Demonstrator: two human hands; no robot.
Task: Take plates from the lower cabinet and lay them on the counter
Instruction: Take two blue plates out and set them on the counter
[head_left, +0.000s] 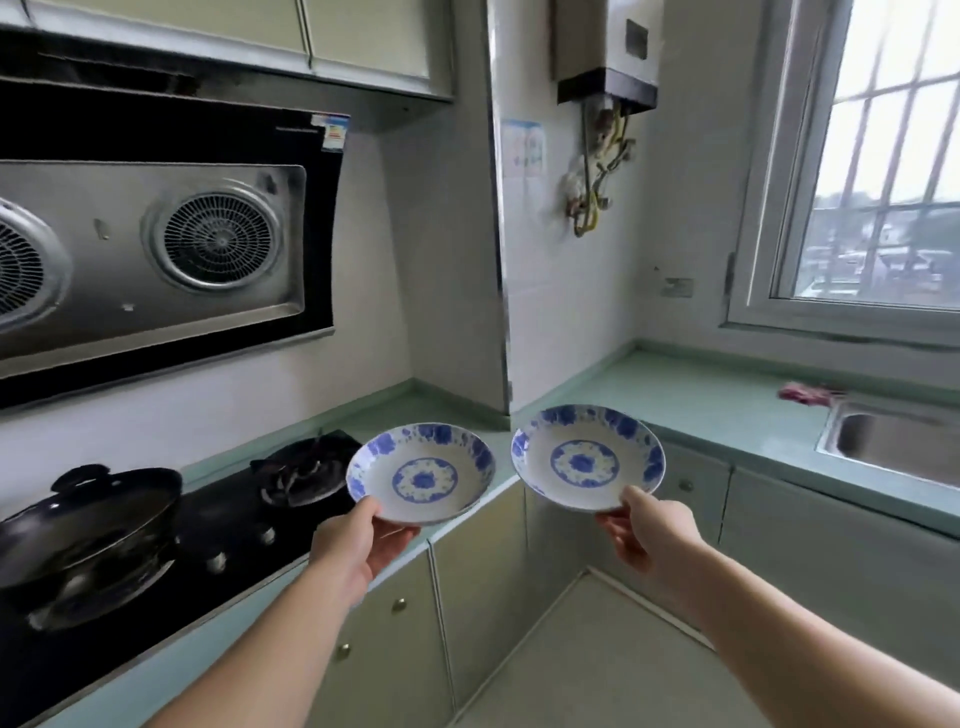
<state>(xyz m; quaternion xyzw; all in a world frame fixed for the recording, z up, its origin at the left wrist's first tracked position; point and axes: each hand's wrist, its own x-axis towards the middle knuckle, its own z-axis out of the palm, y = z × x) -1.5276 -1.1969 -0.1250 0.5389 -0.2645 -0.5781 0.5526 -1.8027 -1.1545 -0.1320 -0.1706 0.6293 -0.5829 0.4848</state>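
- Plates in the air, two, blue-and-white floral: left plate and right plate, side by side, narrow gap between, not touching.
- Left hand gripping near rim of left plate: thumb on top, fingers curled beneath.
- Right hand gripping near rim of right plate likewise: thumb on rim, fingers tucked under.
- Left plate over front edge of green worktop, just beside black hob.
- Right plate out in front of worktop's inner corner, tilted slightly toward camera.
- Neither plate resting on worktop.
- Lower cabinet doors shut along both runs.
- Dark wok on hob's left burner.
- Sink set in worktop at right, pink cloth just beside its far corner.
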